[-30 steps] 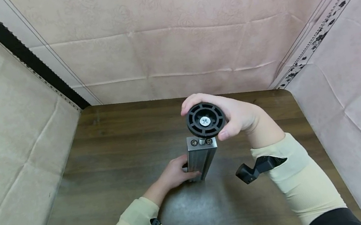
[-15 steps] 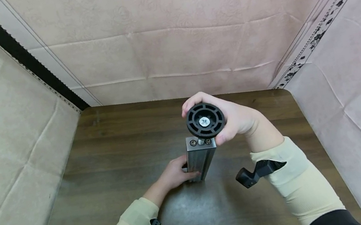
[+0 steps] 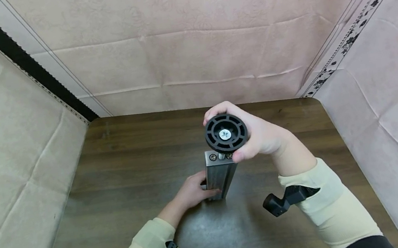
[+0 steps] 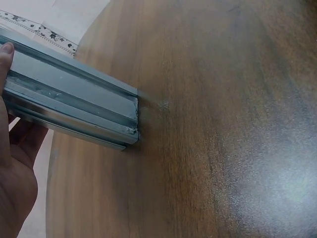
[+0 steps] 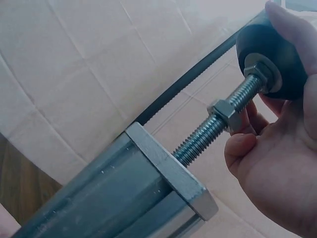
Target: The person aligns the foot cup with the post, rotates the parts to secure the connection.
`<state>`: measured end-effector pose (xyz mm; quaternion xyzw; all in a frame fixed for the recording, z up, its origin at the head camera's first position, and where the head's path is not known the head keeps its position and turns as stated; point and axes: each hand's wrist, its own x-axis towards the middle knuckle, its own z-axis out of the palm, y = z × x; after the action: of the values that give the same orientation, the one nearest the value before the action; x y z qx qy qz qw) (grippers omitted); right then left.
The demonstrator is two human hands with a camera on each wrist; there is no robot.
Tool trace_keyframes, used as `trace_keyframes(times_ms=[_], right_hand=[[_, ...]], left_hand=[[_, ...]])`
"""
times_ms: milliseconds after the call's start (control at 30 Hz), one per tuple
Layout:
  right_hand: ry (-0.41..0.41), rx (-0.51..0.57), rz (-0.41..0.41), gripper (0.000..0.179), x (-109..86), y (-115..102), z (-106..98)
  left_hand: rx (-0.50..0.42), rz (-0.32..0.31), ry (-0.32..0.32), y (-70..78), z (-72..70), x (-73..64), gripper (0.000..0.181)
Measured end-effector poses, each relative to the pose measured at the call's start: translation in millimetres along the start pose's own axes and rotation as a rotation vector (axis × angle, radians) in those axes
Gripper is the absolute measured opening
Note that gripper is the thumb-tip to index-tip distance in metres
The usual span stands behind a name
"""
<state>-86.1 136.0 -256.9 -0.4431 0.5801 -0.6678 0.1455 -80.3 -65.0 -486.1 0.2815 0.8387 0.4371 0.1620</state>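
Note:
My left hand [image 3: 191, 193] grips an aluminium profile [image 3: 219, 178] low on its side and holds it upright, its lower end against the wooden tabletop. In the left wrist view, the grooved profile [image 4: 69, 87] meets the wood. A black round levelling foot [image 3: 226, 133] sits over the profile's top, and my right hand [image 3: 262, 134] holds it by the rim between thumb and fingers. The right wrist view shows its threaded rod [image 5: 195, 144] entering the profile's end plate [image 5: 173, 171]. A loose-standing hex nut [image 5: 225, 114] sits partway along the thread, apart from the plate.
The brown wooden table [image 3: 128, 220] has rounded far corners. Pale cloth [image 3: 188, 52] hangs behind it, with further cloth panels [image 3: 395, 120] at both sides. Black wrist cameras [image 3: 284, 201] stick out from both pale sleeves.
My right hand has turned clockwise round the levelling foot: its thumb has shifted left and its fingertips right, with the wrist a little nearer. The left hand and profile stay put.

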Motion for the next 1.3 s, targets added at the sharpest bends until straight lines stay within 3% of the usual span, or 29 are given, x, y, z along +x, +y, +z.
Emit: trace_keyframes(times_ms=[600, 800, 900, 1067, 1300], right_hand=[[0.491, -0.030, -0.010, 0.074, -8.4, 5, 46], [0.768, -0.212, 0.085, 0.076, -7.0, 1, 69], [0.868, -0.270, 0.101, 0.076, -5.2, 1, 78], [0.933, -0.293, 0.088, 0.078, -3.3, 3, 86], [0.878, -0.320, 0.032, 0.097, -5.4, 1, 85]], left_hand=[[0.008, 0.002, 0.015, 0.1, 1.5, -0.4, 0.044], [-0.008, 0.001, 0.016, 0.2, 1.2, -0.4, 0.041], [-0.013, -0.006, 0.011, 0.5, 1.0, -0.4, 0.040], [-0.012, 0.001, 0.016, 0.3, 1.0, -0.5, 0.040], [-0.009, 0.023, 0.039, -1.2, 2.3, -0.8, 0.041]])
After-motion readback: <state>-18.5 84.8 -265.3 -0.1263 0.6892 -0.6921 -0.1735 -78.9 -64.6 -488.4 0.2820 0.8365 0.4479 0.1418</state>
